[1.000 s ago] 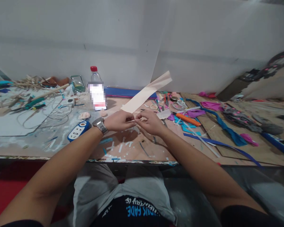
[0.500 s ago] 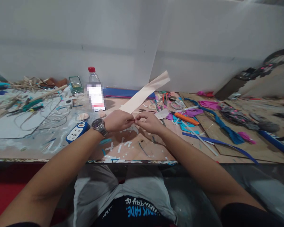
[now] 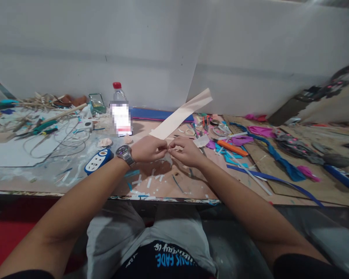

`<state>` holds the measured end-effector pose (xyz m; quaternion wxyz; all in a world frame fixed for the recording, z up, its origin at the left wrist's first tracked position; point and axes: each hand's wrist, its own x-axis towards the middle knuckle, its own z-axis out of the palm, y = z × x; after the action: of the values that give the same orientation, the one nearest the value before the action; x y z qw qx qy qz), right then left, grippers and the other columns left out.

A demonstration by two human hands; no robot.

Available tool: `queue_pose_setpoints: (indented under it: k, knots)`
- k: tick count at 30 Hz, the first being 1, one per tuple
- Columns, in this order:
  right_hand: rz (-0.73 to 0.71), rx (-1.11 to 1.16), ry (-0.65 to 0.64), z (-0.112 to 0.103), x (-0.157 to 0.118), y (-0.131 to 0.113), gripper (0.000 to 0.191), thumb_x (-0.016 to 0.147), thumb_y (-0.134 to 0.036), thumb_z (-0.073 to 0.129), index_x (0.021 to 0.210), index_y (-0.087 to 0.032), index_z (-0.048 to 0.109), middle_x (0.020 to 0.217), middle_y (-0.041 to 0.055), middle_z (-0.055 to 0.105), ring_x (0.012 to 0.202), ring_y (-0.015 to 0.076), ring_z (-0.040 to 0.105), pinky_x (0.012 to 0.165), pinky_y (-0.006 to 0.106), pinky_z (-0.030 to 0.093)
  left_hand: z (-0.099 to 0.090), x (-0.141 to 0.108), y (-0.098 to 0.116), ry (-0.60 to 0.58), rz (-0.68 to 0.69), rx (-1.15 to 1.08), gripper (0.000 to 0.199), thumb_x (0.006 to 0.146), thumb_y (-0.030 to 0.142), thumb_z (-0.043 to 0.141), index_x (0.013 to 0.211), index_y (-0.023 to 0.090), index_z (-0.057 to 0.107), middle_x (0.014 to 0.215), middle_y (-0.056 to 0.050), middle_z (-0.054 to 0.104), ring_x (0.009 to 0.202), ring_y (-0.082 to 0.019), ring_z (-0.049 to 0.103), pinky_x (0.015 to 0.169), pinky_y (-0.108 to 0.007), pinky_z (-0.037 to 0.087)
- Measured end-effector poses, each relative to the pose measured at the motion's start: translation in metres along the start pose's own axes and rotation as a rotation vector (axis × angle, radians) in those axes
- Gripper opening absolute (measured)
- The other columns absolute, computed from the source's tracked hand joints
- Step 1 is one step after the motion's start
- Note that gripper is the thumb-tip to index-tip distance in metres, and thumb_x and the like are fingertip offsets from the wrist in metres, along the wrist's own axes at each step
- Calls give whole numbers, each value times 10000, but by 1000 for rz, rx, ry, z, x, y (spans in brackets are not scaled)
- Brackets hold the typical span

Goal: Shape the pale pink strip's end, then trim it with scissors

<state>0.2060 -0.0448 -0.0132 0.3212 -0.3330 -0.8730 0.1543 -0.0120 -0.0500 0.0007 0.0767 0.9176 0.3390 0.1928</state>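
My left hand (image 3: 149,148), with a metal-banded watch (image 3: 125,155) on its wrist, meets my right hand (image 3: 187,151) above the middle of the table. Both are closed in a pinch, fingertips almost touching. Whatever lies between the fingertips is too small and too covered to name. A thin, pale, curved scrap (image 3: 168,158) shows just below the fingers; whether they hold it I cannot tell. Right behind my hands, a long cream-coloured strip (image 3: 182,115) slants up to the right, its near end partly hidden by my left hand.
A bottle with a red cap (image 3: 116,86) and a blue-and-white power strip (image 3: 98,162) stand left. Pliers (image 3: 43,127) and a cable lie farther left. On the right are an orange cutter (image 3: 232,148), a blue ribbon (image 3: 275,179), coloured scraps and a dark bottle (image 3: 289,106).
The view has shifted slightly, so the table's things appear a little farther right. My fingertips have drawn slightly apart, still pinched. The cream strip lies as before.
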Motion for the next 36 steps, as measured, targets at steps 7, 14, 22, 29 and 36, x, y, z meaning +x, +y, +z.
queue_pose_setpoints:
  k: [7, 14, 22, 29, 36]
  knots:
    - [-49, -30, 8, -2, 1, 0, 105, 853, -230, 638, 796, -194, 719, 820, 59, 730, 824, 215, 635, 787, 349, 457, 0, 0, -4, -83, -1, -8, 238, 890, 274, 501, 815, 177, 705, 747, -59, 712, 677, -176, 603, 650, -293, 358]
    - [-85, -53, -16, 0, 1, 1, 152, 889, -289, 660, 811, -201, 756, 791, 52, 756, 763, 205, 656, 764, 350, 453, -1, 0, -8, -68, -2, -35, 283, 913, 336, 504, 838, 168, 718, 759, -65, 718, 677, -169, 602, 647, -284, 353]
    - [-76, -30, 5, -1, 1, 2, 161, 893, -321, 692, 825, -192, 760, 809, 54, 761, 783, 203, 679, 753, 334, 468, -1, 0, -8, -85, -12, -87, 337, 942, 367, 496, 790, 157, 713, 718, -60, 706, 627, -147, 564, 626, -279, 335]
    - [-106, -36, 77, -1, 2, 1, 207, 903, -380, 709, 807, -202, 756, 761, 46, 754, 723, 183, 664, 699, 308, 462, -2, -1, -9, -97, -20, -209, 351, 945, 380, 506, 770, 145, 699, 694, -40, 695, 620, -130, 574, 629, -248, 369]
    - [-134, -68, 71, -2, 2, 1, 139, 904, -318, 697, 833, -216, 761, 780, 40, 761, 742, 192, 666, 736, 325, 466, -3, 0, -5, -136, -134, -352, 236, 875, 264, 536, 822, 152, 737, 752, -24, 741, 630, -125, 615, 601, -224, 391]
